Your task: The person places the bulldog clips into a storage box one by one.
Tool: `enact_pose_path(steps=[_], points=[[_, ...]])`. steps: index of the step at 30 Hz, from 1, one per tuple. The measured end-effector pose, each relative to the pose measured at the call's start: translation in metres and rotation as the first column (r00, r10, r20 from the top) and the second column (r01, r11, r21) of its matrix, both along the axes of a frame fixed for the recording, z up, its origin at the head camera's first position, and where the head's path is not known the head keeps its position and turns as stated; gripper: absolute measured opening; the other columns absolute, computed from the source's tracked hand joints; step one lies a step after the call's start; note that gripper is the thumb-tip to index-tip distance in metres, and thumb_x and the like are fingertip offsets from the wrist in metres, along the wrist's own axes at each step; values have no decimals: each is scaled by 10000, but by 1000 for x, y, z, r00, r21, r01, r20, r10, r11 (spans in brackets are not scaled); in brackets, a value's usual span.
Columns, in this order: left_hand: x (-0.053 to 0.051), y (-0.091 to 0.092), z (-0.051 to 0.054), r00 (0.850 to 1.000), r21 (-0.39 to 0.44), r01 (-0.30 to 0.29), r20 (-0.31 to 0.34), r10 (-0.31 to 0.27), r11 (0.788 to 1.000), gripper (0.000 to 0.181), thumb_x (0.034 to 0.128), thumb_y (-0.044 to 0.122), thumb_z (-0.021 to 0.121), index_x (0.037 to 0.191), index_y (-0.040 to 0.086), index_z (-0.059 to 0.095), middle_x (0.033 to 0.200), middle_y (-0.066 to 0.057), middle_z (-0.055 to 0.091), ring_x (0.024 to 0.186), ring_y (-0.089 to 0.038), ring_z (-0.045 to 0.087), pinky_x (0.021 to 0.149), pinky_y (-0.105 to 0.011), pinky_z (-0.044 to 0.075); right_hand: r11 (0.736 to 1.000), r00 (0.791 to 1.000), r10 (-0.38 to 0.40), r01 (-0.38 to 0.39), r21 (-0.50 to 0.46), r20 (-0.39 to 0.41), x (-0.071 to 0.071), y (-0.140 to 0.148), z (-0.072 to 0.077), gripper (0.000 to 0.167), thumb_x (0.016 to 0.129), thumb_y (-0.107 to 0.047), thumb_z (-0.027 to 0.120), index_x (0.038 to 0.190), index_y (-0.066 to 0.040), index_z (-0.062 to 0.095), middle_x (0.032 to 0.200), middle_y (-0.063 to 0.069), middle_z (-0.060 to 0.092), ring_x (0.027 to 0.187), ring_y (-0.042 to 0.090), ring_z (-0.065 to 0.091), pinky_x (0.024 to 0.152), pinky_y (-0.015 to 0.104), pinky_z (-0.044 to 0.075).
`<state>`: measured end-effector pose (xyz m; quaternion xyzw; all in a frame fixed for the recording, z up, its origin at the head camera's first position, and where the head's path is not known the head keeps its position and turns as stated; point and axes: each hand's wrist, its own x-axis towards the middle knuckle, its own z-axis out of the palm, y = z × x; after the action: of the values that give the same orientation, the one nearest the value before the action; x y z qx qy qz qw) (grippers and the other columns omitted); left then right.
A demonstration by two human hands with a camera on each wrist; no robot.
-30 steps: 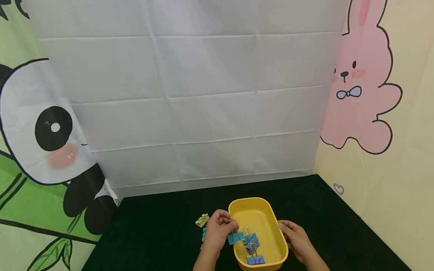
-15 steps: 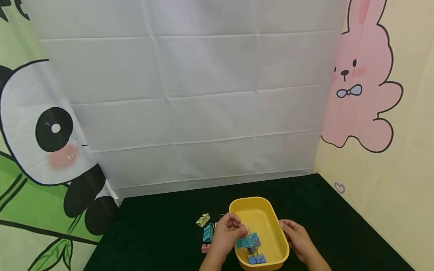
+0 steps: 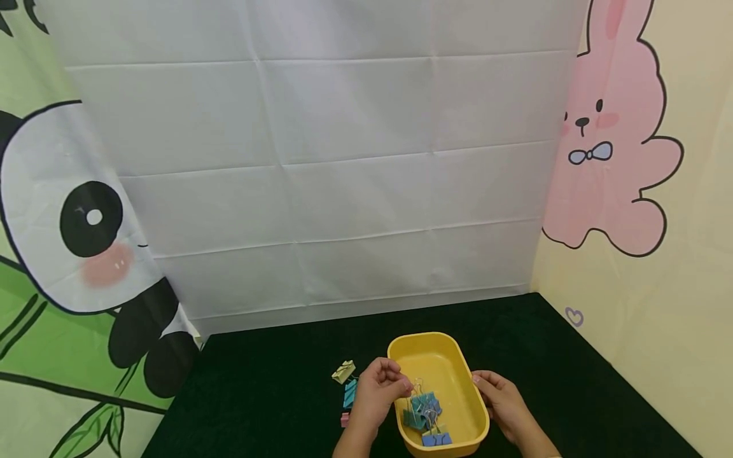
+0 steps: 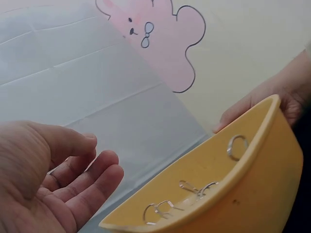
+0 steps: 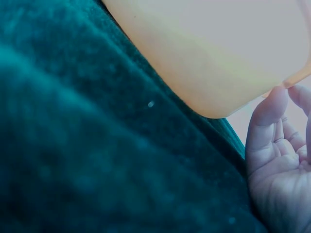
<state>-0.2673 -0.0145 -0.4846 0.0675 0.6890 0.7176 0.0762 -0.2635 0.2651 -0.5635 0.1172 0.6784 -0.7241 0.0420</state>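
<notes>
"Which way do the loose clips lie from the left hand?"

"To its left, on the dark cloth; that's the nearer hand. Its fingers curl loosely, holding nothing."

"And the yellow tray?"

"Right of that hand, long axis running away from the person. The right hand pinches its right rim."

"Counts?"

"One tray. Outside: one yellow clip, one teal clip, one pink clip, partly hidden. The clip pile inside: at least four, overlapping; I can't tell exactly."
</notes>
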Motion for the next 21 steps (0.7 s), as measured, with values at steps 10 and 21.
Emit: enact_pose_path(steps=[10,21], points=[[-13,-28,-7,976,54,-210,-45,213,976,223,966,73,670,1177,46,599,1088,-147,693,908,-239,723,813,-343,607,1000,1000,-6,6,22,2,1,0,2,476,1002,-419,607,1234,-3,607,999,112,682,828,259,668,697,370,590],[-31,-57,-27,897,172,-421,-63,437,891,219,980,131,671,1174,51,608,1112,-148,699,946,-220,721,816,-315,602,1000,1000,19,-19,19,-11,4,0,3,467,1015,-410,588,1236,1,605,1001,102,684,830,252,662,688,362,583]])
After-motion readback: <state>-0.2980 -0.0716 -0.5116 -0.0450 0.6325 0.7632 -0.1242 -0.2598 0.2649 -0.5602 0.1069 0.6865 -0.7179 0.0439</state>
